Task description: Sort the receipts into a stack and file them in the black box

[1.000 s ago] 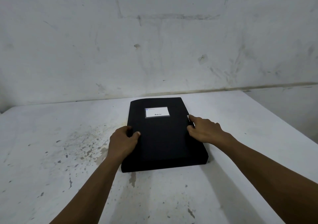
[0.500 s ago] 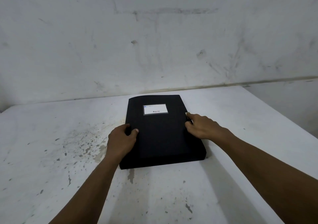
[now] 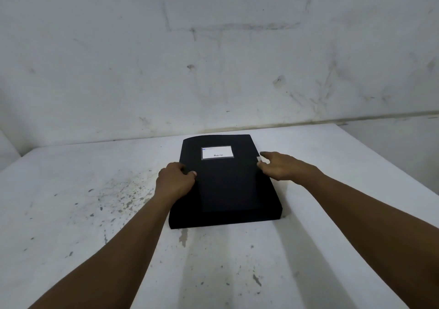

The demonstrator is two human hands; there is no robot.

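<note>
The black box (image 3: 225,185) lies closed on the white table (image 3: 71,190) between my hands. My left hand (image 3: 175,182) clamps its left edge; my right hand (image 3: 280,168) seems to pinch a small pale tab (image 3: 259,159), forefinger raised.

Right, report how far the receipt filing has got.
Done: no loose receipts show on the table, so they may already be inside, though that cannot be seen. In hand: the black box lies flat with its lid down; the left hand steadies its left edge, and the right hand is at the small pale tab on its right edge. Left: possibly fastening that tab.
</note>
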